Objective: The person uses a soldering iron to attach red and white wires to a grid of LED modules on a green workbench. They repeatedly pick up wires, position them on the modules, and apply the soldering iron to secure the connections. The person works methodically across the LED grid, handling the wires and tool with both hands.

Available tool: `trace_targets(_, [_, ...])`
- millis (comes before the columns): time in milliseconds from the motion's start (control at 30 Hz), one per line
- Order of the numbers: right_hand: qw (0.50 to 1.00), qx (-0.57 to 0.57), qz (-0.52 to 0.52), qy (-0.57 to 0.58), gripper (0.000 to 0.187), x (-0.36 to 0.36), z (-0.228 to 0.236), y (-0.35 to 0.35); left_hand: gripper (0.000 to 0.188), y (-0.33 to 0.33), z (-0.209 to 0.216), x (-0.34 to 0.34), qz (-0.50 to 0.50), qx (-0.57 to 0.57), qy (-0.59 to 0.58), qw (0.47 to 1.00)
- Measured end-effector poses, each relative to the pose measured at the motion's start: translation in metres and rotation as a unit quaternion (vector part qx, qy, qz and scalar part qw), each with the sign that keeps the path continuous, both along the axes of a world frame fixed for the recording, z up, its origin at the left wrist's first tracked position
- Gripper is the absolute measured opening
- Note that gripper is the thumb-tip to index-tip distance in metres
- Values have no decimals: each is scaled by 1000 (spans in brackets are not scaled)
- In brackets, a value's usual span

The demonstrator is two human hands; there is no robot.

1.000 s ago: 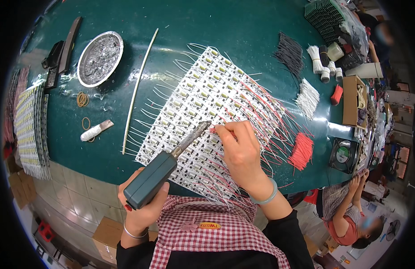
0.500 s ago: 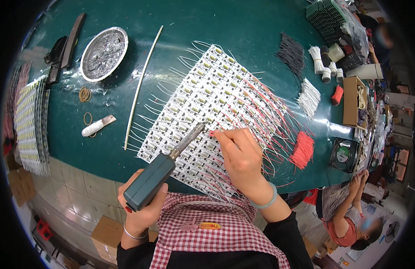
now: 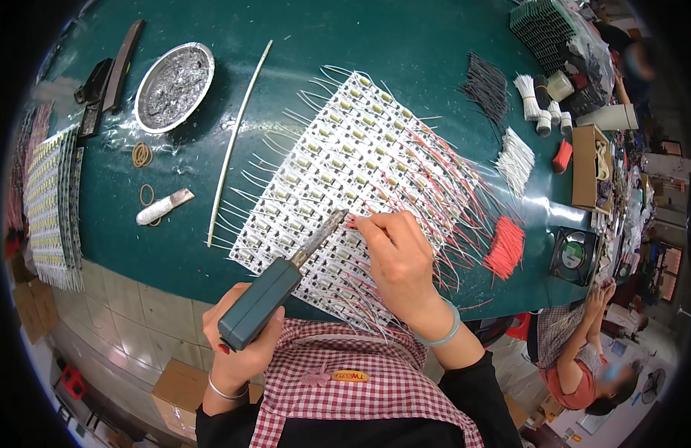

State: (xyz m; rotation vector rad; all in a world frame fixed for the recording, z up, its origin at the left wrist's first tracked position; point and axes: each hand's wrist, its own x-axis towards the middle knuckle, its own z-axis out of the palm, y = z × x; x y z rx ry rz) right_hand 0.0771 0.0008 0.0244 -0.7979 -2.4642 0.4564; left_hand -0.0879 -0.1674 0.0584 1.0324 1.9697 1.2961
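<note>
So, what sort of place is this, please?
Probably an electronics assembly workshop: a sheet of circuit boards, what looks like a soldering iron in the left hand, and a bundle of red wires.

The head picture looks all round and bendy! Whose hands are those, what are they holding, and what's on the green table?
Those hands belong to a person, not a robot. A wide camera worn on the person's head looks down, and it makes straight edges bend. The left hand grips a green tool with a metal tip. The right hand pinches its fingers together beside that tip; what they hold is too small to make out. Under them, white boards lie on the table, with thin wires sticking out. To the right are piles of black wires, white wires and red wires; to the left, a bowl.
</note>
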Motion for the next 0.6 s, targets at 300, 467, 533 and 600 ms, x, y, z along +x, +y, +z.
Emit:
trace_targets(300, [1000, -7, -1, -17, 26, 0, -1, -2, 15, 2, -1, 2, 7, -12, -1, 1000])
trace_targets(467, [1000, -15, -7, -21, 26, 0, 0, -4, 14, 4, -1, 0, -13, -11, 39, 999])
trace_targets(533, [1000, -15, -7, -24, 26, 0, 0, -4, 14, 4, -1, 0, -20, -6, 47, 999])
trace_targets(600, [1000, -15, -7, -26, 26, 0, 1, -4, 13, 4, -3, -1, -26, 7, 57, 998])
